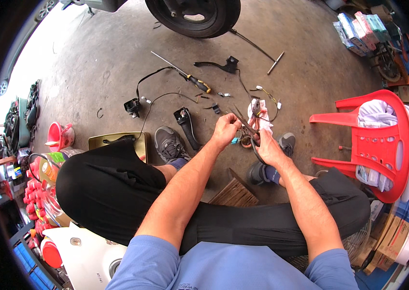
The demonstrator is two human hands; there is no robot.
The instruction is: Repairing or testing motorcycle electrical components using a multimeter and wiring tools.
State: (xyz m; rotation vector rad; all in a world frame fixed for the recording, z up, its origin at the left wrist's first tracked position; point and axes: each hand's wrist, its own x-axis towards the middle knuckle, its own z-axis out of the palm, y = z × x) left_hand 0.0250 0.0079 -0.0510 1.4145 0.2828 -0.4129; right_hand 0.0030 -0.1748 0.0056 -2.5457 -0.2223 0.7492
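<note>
My right hand (268,147) is closed round what looks like a pair of dark scissors (247,124), their long thin blades pointing up and left. Beside the blades, the fingers of my left hand (227,129) are pinched together; what they hold is too small to make out. Just beyond my hands lies a crumpled white cloth (265,126) with reddish stains, a dark tool on it. Thin wires with white connectors (279,105) lie around it. Left of my hands, a black handlebar grip (188,128) with a switch housing lies on the floor by my shoe.
Further out lie a screwdriver (198,84), a brake lever (216,64), a black switch housing (132,107) and a T-handle wrench (276,63). A wheel (197,17) stands at the far side. A red plastic chair (376,145) is at right, a metal tray (96,142) at left.
</note>
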